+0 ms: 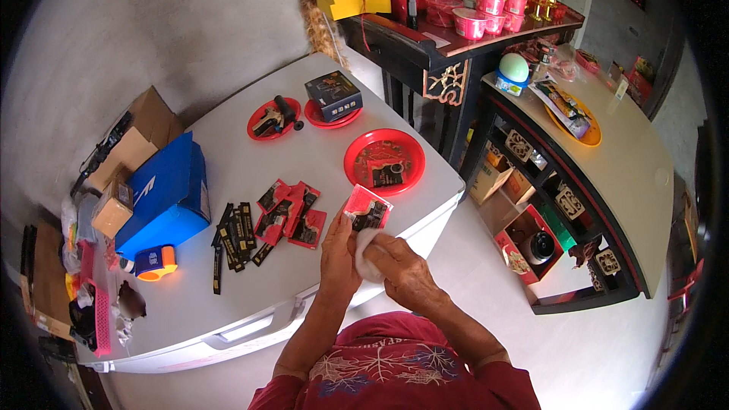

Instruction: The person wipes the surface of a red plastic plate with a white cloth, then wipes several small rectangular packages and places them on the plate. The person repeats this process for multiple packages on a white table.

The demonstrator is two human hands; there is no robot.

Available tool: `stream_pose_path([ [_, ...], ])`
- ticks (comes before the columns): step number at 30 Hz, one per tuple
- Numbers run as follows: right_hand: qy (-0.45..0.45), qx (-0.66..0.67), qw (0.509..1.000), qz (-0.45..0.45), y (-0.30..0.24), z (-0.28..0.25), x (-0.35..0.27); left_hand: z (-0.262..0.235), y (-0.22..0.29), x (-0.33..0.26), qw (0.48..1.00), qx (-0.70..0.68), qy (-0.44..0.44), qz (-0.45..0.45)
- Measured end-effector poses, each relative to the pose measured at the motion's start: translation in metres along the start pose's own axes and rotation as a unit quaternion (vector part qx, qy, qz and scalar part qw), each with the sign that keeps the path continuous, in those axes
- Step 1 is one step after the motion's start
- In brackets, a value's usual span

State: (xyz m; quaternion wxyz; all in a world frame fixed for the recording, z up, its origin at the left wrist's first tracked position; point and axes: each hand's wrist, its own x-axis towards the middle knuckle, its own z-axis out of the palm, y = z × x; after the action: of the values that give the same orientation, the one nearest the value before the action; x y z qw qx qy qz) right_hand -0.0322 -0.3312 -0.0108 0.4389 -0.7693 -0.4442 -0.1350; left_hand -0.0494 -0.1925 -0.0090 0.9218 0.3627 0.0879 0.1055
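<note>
I see black sachets (243, 231), then a pile of red packets (307, 229). My left hand (339, 260), the nearer, grips another packet (368, 211) just ahead, its long axis unclear; a red plate (418, 156) lies beyond. My right hand (406, 269) clutches a white cloth (367, 257).

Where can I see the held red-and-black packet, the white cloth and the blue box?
Held red-and-black packet (368, 212), head view: on its printed front.
White cloth (367, 257), head view: on its bunched middle.
Blue box (168, 199), head view: on its broad side.
</note>
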Motion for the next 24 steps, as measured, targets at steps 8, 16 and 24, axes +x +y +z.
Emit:
stream_pose_path([
  [8,0.042,-0.061,0.997,0.038,0.023,-0.011,0.022,0.014,-0.015,0.023,0.999,0.027,-0.020,-0.027],
  [16,0.097,0.041,0.989,0.106,0.075,-0.041,0.012,0.018,0.006,0.085,0.878,0.393,0.028,0.270],
  [24,0.066,0.077,0.986,0.131,0.111,-0.048,0.006,0.016,-0.036,0.137,0.573,0.727,-0.037,0.376],
])
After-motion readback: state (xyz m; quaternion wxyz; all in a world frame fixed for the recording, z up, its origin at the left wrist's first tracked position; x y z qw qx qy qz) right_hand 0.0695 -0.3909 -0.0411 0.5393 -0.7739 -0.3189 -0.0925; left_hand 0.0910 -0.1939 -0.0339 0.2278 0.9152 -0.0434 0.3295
